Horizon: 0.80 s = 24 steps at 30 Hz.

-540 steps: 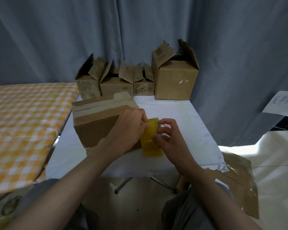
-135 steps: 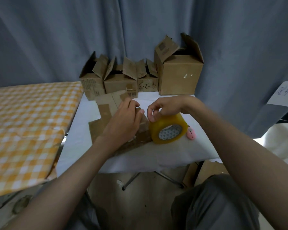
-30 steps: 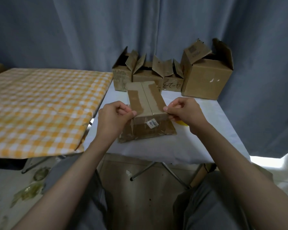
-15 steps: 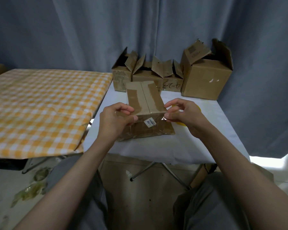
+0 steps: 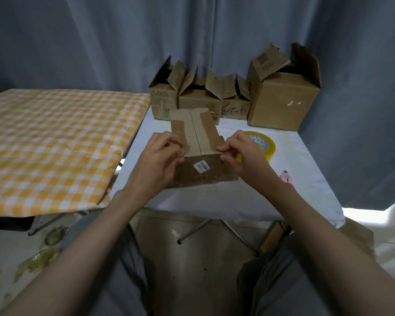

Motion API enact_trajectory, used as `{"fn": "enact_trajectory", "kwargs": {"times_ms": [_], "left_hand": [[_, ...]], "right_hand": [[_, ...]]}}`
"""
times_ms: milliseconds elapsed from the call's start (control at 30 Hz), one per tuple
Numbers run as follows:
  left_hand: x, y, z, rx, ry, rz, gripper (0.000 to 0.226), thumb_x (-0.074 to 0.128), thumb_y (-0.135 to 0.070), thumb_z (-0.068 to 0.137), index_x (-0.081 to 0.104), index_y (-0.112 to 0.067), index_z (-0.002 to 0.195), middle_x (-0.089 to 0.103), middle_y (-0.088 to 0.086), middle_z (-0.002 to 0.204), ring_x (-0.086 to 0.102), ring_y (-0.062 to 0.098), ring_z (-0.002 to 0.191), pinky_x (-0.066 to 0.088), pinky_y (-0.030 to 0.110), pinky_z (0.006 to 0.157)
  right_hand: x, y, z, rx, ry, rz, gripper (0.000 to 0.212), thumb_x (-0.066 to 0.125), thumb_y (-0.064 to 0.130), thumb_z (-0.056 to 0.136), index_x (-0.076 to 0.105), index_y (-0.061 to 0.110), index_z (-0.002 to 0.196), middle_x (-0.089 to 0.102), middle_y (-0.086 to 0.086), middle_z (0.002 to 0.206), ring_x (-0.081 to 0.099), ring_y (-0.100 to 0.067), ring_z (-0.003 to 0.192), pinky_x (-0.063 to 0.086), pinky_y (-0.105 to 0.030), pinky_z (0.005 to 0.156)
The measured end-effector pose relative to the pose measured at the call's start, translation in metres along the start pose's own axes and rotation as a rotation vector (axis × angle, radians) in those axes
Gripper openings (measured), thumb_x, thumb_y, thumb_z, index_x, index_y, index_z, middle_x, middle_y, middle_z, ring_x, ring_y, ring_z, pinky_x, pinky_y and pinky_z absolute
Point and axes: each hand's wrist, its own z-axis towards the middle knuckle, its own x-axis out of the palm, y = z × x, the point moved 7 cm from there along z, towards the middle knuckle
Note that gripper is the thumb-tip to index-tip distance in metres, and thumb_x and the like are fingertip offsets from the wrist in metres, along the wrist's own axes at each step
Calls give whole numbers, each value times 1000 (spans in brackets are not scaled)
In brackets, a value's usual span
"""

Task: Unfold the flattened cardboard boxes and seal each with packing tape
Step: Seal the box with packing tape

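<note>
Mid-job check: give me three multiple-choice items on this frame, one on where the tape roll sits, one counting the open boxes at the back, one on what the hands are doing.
1. Where is the tape roll?
A. on the checked cloth
B. on the white table, behind the right hand
C. on the floor

2. How many open-flapped boxes stand along the curtain?
A. two
B. four
C. six

3. What are the hands doing?
A. both grip the near box
B. both lie flat on the table
C. one lifts the cutter

Key: 1 B, the roll lies on the white table just past the right hand. 2 B, four stand in the row. 3 A, left hand and right hand clasp the near box at its front corners.
</note>
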Motion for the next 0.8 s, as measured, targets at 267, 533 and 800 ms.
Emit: {"fn": "enact_trajectory", "kwargs": {"times_ms": [267,533,800], "left_hand": [[24,-6,15,-16,44,135,32,69,-44,82,69,-15,96,52,-1,91,41,13,86,38,24,65],[23,8,12,5,35,26,34,69,-41,84,76,-15,105,58,-1,95,48,15,90,47,29,71],[10,27,2,-71,-83,-205,33,83,-9,76,76,-9,108,71,5,96,61,24,88,46,20,83]], "right_hand": [[11,20,9,-133,-55,-241,26,76,31,82,57,14,86,45,2,90,43,-15,81,40,-28,62],[11,2,7,-90,-51,-122,16,77,12,80,67,6,89,49,-5,89,45,-15,79,37,-18,67],[2,-9,10,-34,-119,101,13,79,1,77,78,5,89,56,-6,77,51,-11,71,39,-12,63]]}}
